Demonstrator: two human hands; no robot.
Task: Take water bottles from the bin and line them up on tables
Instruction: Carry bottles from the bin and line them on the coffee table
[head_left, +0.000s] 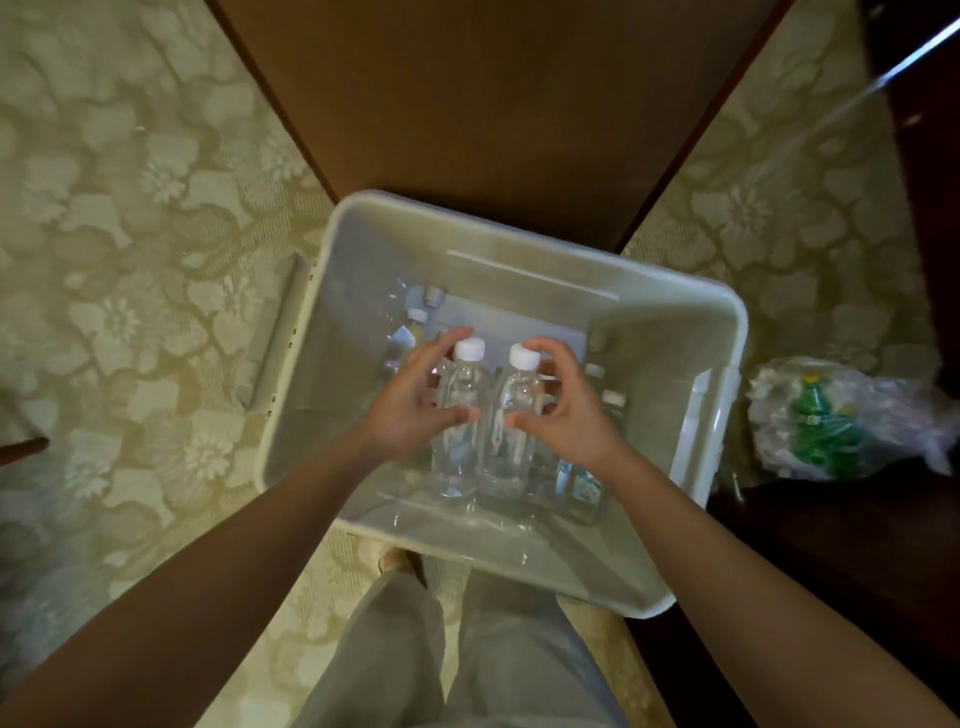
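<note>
Floor: pale floral carpet; brown surface far.
Left hand: grasps left bottle, clear, white-capped.
Right hand: grasps right bottle, alike, above white bin.

The bin is smooth, matt, pale plastic. The left bottle and right bottle are clear glossy plastic with matt white caps. The carpet is woven and textured. The far brown surface looks like matt wood. The bag on the right is crinkled shiny plastic.
</note>
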